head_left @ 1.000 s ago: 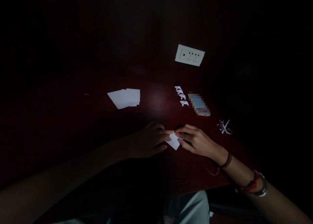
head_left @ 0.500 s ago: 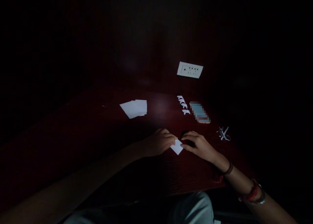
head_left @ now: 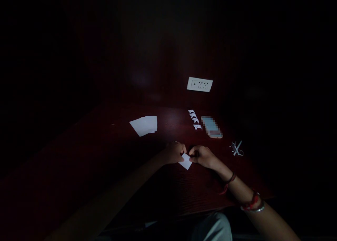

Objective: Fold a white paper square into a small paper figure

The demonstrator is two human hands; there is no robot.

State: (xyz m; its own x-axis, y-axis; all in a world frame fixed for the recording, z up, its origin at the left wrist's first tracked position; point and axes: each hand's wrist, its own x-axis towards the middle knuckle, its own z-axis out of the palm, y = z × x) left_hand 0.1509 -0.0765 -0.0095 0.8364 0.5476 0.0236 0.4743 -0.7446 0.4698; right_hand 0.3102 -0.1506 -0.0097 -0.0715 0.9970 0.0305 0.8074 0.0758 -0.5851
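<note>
A small white piece of paper (head_left: pixel 185 161) lies folded on the dark red table (head_left: pixel 110 171), held between both hands. My left hand (head_left: pixel 174 152) pinches its left edge with curled fingers. My right hand (head_left: pixel 202 155) pinches its right edge, fingers closed; red cords and a bangle circle that wrist. The scene is very dark.
A stack of white paper sheets (head_left: pixel 144 125) lies to the far left of the hands. Several small folded paper shapes (head_left: pixel 194 119) sit in a row beside a phone (head_left: pixel 211 127). Paper scraps (head_left: pixel 236 148) lie at the right. A white wall socket (head_left: pixel 199 84) is behind the table.
The view has tilted, so everything sits lower and farther in the picture. Both hands have curled from flat pressing into a pinch on the paper's edges.
</note>
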